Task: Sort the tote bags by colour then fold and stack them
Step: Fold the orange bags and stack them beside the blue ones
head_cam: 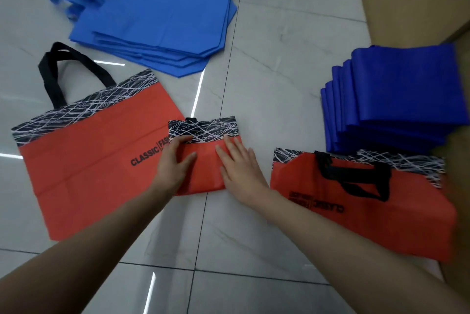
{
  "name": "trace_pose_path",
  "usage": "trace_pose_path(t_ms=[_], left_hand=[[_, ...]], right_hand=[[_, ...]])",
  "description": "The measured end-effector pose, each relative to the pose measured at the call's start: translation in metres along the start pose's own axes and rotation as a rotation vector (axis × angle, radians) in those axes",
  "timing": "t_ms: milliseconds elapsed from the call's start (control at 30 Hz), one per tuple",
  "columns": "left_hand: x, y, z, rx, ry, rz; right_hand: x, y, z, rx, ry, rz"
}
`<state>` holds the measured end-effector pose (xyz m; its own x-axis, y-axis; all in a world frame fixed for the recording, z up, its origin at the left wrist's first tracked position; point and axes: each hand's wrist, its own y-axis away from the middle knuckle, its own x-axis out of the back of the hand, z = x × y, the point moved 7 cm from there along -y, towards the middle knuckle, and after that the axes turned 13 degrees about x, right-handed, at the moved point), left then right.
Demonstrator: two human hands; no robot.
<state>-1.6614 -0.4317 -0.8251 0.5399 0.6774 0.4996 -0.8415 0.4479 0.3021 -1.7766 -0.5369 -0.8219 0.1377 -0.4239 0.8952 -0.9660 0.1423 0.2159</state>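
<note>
Pressing folded bag: left hand, right hand; handle mostly hidden.

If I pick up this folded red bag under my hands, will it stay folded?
Probably not on its own: the folded bag looks like thin, soft fabric, held flat by the left hand and right hand, so it may flop open. Being so thin, it is likely light. On the glossy floor it should slide easily.

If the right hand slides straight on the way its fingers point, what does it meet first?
The right hand lies flat on the folded red bag. Going on, it would probably cross that bag's patterned band first, then bare floor.
</note>
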Motion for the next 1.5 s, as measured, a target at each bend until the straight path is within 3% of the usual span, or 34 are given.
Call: trace_pose_path(t_ms=[167,267,433,600,700,800,1033,1167,1500], left_hand=[[0.015,-0.003,0.001,0.096,-0.252,0.155],[0.006,0.002,0.024,-0.017,-0.423,0.197],[-0.049,0.03,0.076,-0.391,-0.455,-0.022],[-0.097,0.05,0.087,-0.439,-0.442,-0.21],[-0.118,0.053,0.077,-0.343,-0.458,-0.323],[-0.13,0.051,0.069,-0.281,-0.519,-0.304],[-0.152,0.06,0.07,-0.14,-0.393,-0.388],[-0.16,0.054,0.062,0.027,-0.284,-0.41],[-0.153,0.052,0.069,0.223,0.07,-0.649]], right_hand=[[0.055,0.033,-0.013,-0.005,0.26,0.306],[0.089,0.056,-0.005,-0.07,0.389,0.39],[0.114,0.105,0.032,-0.352,0.508,0.42],[0.081,0.159,0.064,-0.614,0.283,0.317],[0.042,0.181,0.075,-0.601,0.104,0.266],[0.009,0.192,0.085,-0.54,0.008,0.22],[-0.017,0.197,0.091,-0.454,0.023,0.218],[-0.033,0.193,0.086,-0.398,0.139,0.111],[-0.035,0.179,0.072,-0.464,0.173,0.153]])
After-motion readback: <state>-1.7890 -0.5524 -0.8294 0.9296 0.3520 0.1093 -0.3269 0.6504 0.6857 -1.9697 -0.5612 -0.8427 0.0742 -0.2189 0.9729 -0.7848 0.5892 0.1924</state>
